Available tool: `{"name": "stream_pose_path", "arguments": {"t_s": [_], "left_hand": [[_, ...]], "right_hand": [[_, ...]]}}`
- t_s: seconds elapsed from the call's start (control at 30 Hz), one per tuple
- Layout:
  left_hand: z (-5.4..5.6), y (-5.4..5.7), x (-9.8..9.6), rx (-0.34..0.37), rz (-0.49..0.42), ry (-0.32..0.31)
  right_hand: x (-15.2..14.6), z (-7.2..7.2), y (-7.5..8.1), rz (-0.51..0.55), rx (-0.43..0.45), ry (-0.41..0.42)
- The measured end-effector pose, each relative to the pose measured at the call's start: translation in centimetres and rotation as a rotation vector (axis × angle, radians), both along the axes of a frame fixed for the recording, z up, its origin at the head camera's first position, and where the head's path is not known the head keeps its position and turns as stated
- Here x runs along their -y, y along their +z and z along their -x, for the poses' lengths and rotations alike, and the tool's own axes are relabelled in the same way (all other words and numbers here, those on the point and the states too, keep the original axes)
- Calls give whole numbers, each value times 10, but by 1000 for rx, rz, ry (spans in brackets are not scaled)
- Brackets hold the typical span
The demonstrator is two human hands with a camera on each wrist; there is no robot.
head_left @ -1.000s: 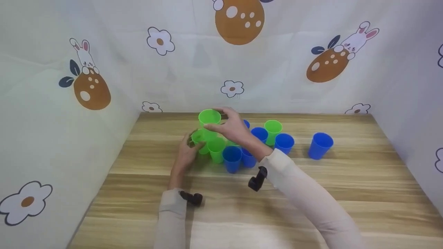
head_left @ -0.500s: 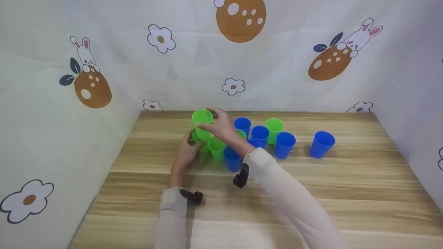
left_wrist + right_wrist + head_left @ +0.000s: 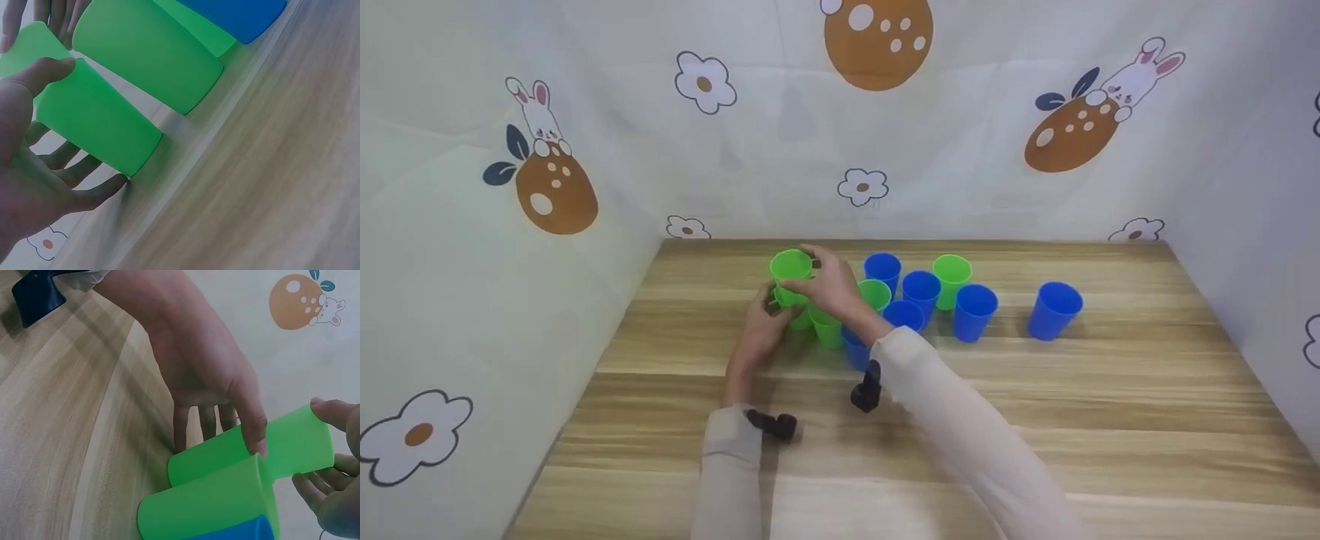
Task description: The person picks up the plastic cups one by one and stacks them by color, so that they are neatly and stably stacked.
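Observation:
My right hand pinches a green plastic cup near its rim, thumb on the near side. Its lower part sits inside another upright green cup, the leftmost on the table. Around that lower cup curve the thumb and fingers of my left hand, steadying its side. In the right wrist view the upper cup projects from the mouth of the lower one. Close on the right stands a further green cup, partly behind my right wrist, with a blue cup next to it.
Right of my hands several upright cups cluster: a green cup, blue cups and a green cup at the back. One blue cup stands apart at the far right. Patterned cloth walls border the wooden table.
My right hand has moved left and down, bringing the green cup from above into the lower green cup. My left hand has stayed around the lower cup.

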State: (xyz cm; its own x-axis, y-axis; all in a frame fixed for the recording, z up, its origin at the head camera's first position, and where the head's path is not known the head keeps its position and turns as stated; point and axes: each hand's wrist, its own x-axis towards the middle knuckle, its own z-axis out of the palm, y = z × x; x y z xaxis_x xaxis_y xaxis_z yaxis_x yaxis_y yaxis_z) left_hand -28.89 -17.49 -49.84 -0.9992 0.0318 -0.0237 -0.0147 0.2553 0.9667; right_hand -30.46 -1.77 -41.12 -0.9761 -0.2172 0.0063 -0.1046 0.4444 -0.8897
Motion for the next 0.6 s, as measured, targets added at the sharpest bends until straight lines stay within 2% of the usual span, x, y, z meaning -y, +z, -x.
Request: {"name": "stream_pose_path", "arguments": {"t_s": [0.2, 0.33, 0.6], "left_hand": [[0, -1, 1, -25, -30, -8], [0, -1, 1, -11, -53, -21], [0, -2, 3, -34, -46, -18]], "right_hand": [[0, -2, -5, -3, 0, 13], [-4, -2, -5, -8, 2, 25], [-33, 0, 7, -37, -16, 46]]}}
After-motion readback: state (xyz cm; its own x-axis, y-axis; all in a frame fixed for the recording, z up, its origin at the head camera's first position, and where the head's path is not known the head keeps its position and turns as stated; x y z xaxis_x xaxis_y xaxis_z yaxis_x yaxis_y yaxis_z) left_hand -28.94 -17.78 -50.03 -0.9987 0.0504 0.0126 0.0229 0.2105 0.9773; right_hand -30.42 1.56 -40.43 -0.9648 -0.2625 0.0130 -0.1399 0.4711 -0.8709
